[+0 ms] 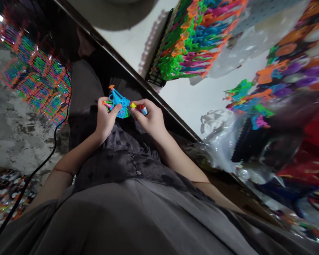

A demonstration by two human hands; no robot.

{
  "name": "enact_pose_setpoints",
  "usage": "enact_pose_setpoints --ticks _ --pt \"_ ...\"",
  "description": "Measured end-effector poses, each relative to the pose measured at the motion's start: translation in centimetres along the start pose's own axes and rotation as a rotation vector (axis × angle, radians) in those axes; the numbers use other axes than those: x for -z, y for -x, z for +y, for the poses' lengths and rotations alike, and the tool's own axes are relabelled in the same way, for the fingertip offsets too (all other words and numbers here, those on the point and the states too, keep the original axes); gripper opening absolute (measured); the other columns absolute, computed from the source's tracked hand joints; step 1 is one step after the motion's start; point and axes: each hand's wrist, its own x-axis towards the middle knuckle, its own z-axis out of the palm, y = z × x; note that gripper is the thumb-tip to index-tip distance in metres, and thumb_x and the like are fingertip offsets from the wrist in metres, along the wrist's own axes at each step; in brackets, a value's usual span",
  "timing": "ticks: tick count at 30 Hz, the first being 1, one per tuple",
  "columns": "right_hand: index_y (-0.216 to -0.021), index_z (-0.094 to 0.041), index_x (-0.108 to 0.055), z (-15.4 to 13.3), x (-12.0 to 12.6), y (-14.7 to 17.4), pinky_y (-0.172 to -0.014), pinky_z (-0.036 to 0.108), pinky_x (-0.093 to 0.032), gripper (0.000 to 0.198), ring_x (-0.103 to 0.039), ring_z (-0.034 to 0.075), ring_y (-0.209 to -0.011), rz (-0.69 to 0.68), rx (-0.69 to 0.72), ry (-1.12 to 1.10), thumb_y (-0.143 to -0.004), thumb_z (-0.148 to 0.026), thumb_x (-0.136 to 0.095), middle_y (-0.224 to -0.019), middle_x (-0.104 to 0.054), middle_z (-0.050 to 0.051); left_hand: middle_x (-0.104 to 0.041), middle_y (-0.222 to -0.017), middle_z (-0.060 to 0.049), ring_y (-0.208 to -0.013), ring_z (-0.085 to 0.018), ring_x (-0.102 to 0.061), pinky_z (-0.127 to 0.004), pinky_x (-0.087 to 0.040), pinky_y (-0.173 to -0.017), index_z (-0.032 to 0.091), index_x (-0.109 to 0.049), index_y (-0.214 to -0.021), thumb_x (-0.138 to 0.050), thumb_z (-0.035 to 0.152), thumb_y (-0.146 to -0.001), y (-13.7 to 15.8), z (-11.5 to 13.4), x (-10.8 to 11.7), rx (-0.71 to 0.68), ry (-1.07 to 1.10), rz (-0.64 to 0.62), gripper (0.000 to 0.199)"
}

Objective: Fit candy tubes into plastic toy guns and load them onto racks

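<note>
The left hand (105,116) holds a blue plastic toy (118,100) above the lap (83,88), and the right hand (152,118) pinches a little red, yellow and blue piece (133,105) right beside it. Bright plastic bits (194,44) fill a black basket (156,80) on the white table (182,102). Shiny packs (38,76) lie on the gray floor (33,141).

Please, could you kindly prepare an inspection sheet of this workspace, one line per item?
Surface: white table, partly covered.
Job's things: blue plastic toy and small multicoloured piece, close together above the lap.
Clutter: colourful plastic toys in a black basket; crumpled clear bag near the table edge.
Hands: left hand holds the toy; right hand holds the piece between its fingers.
Cables: one black cable, at left.
Surroundings: wrapped colourful packs, at left.
</note>
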Motion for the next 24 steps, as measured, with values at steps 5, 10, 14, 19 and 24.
enact_pose_setpoints --ticks 5,10,14,19,24 --pt "-0.092 -0.019 -0.062 -0.2 0.0 -0.1 -0.075 0.029 -0.048 0.035 -0.06 0.017 -0.081 0.002 0.061 0.061 -0.082 -0.051 -0.055 -0.089 -0.066 0.005 -0.055 -0.095 0.0 -0.095 -0.015 -0.058 -0.025 -0.046 -0.082 0.024 -0.044 -0.104 -0.071 0.053 -0.066 0.2 0.1 -0.2 0.007 0.046 -0.026 0.055" --pt "-0.097 -0.02 -0.062 0.0 0.5 -1.0 -0.076 0.031 -0.05 0.037 -0.06 0.017 -0.081 0.02 0.04 0.016 -0.083 -0.054 -0.053 -0.088 -0.065 0.004 -0.056 -0.099 -0.002 -0.095 -0.015 -0.059 -0.026 -0.047 -0.08 0.025 -0.043 -0.108 -0.057 0.062 -0.074 0.2 0.5 -0.5 0.1 0.174 -0.062 0.052" --pt "-0.104 -0.023 -0.06 -0.1 0.6 -1.5 -0.078 0.033 -0.05 0.037 -0.059 0.018 -0.087 0.111 0.084 0.018 -0.087 -0.053 -0.046 -0.091 -0.063 0.004 -0.057 -0.108 -0.006 -0.103 -0.017 -0.059 -0.031 -0.048 -0.081 0.025 -0.042 -0.112 -0.028 0.071 -0.082 -0.3 1.1 -0.3 0.225 0.288 -0.08 0.057" --pt "-0.102 -0.024 -0.063 -0.8 -0.2 -1.0 -0.086 0.037 -0.047 0.029 -0.057 0.021 -0.094 -0.025 0.22 0.154 -0.088 -0.044 -0.047 -0.096 -0.06 0.007 -0.059 -0.109 -0.005 -0.105 -0.019 -0.06 -0.034 -0.05 -0.079 0.025 -0.042 -0.119 -0.03 0.064 -0.087 -0.5 1.9 0.3 0.251 0.328 -0.147 0.052" --pt "-0.11 -0.026 -0.062 -0.6 -0.2 -0.6 -0.09 0.043 -0.044 0.03 -0.053 0.023 -0.101 -0.006 0.265 0.219 -0.087 -0.041 -0.05 -0.101 -0.056 0.008 -0.062 -0.107 -0.004 -0.102 -0.019 -0.062 -0.035 -0.051 -0.086 0.025 -0.041 -0.123 -0.063 0.037 -0.079 -0.3 2.3 0.5 0.232 0.24 -0.157 0.051"
